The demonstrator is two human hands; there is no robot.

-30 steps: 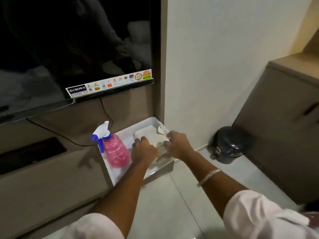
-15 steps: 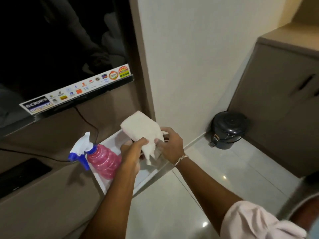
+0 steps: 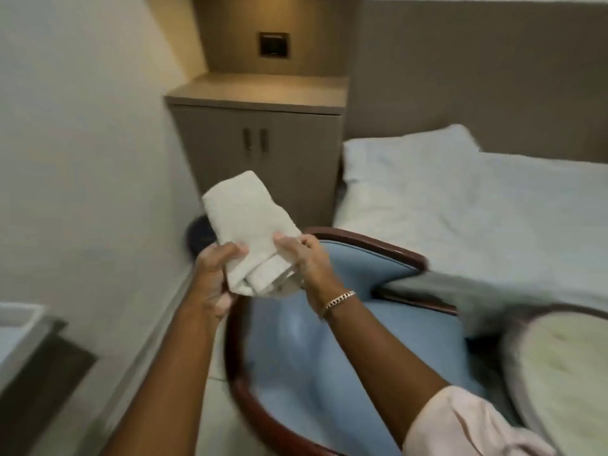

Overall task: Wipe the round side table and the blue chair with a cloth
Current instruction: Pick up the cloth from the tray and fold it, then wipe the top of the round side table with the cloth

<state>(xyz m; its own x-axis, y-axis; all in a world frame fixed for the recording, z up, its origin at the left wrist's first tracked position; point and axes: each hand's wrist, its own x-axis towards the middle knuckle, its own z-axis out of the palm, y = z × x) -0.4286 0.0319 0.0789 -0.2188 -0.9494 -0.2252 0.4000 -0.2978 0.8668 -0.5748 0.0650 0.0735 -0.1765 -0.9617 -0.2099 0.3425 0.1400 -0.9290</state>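
Note:
A folded white cloth point(image 3: 250, 222) is held up in front of me by both hands. My left hand point(image 3: 214, 278) grips its lower left edge and my right hand point(image 3: 309, 258) grips its lower right edge. Below the hands stands the blue chair point(image 3: 355, 350) with a dark red wooden frame, its seat and back facing me. The round side table point(image 3: 566, 366) with a pale top and dark rim shows blurred at the lower right, partly cut off by the frame edge.
A bed with white sheets point(image 3: 477, 205) lies behind the chair. A grey-brown cabinet point(image 3: 260, 153) stands in the corner, with a dark bin point(image 3: 200, 238) half hidden behind the cloth. A white tray edge point(image 3: 19, 327) shows at the far left.
The cloth has been lifted off the white tray by both hands. The view has swung right, from the TV shelf and spray bottle to the chair, bed and side table.

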